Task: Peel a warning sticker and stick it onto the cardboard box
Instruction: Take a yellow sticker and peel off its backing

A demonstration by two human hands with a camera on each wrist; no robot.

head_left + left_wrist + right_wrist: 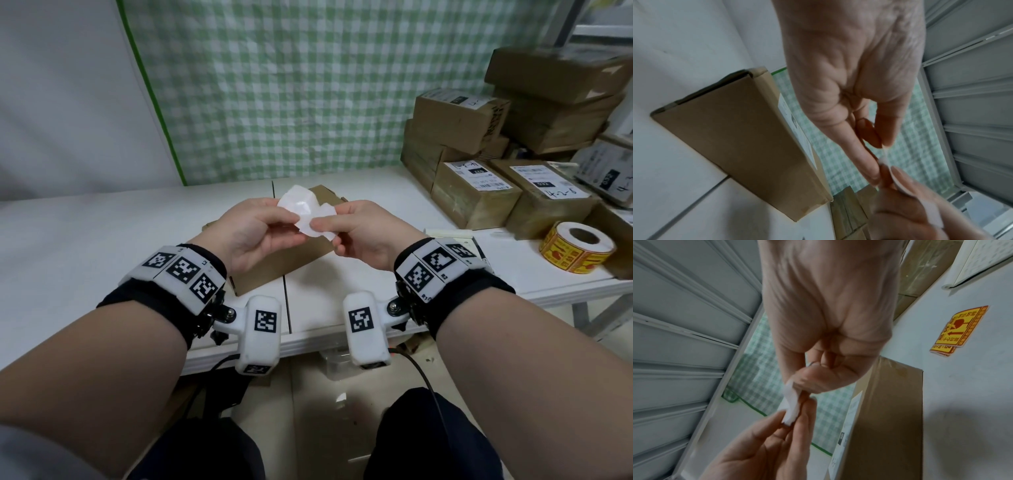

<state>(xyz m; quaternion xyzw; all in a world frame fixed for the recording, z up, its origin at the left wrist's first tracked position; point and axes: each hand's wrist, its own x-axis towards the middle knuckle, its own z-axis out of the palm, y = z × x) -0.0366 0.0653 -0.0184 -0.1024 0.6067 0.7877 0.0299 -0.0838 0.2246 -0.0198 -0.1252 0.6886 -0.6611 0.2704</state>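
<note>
Fingers (274,219) of left hand (250,233) pinch the left edge of a crumpled white sticker piece (305,212), thumb on top; fingers of right hand (359,236) pinch its right edge, thumb pressed on the near face. Only the white side shows in the head view; printed face cannot be told. Both hands hold the piece in the air above the cardboard box (284,253), which lies flat on the white worktop (102,246) directly under the hands, a white label on its far side. In the right wrist view, 2 loose yellow-and-red warning stickers (960,331) lie overlapped on the worktop beside the box. A roll of warning stickers (575,250) stands at the right, near a stack of labelled parcels (479,150). Green checked cloth (291,85) hangs behind.
</note>
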